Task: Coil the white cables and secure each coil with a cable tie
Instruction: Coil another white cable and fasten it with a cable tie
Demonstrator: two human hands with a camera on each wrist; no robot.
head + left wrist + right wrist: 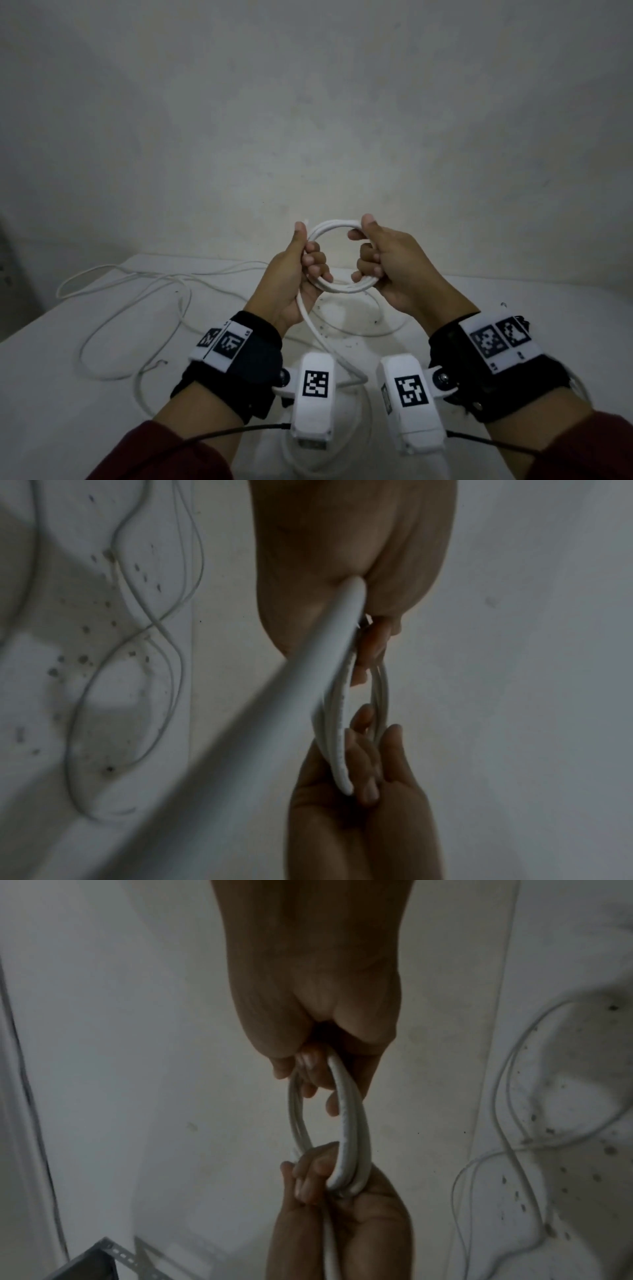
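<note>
A white cable coil [335,226] of several loops is held up in the air above the white table [48,383]. My left hand [308,267] grips the coil's left side, thumb up along it. My right hand [371,260] grips its right side, fingers curled through the ring. The cable's loose tail [320,337] runs from the left palm down toward me. The left wrist view shows the coil [337,739] edge-on between both hands, with the tail [329,647] blurred and close. In the right wrist view the coil [349,1123] spans from the right hand [315,1001] to the left hand [346,1221].
More loose white cable [120,308] sprawls in long loops over the table's left and middle. A small thin dark piece [160,363] lies near those loops. A bare wall rises just behind the table. A perforated metal frame corner [103,1259] shows low in the right wrist view.
</note>
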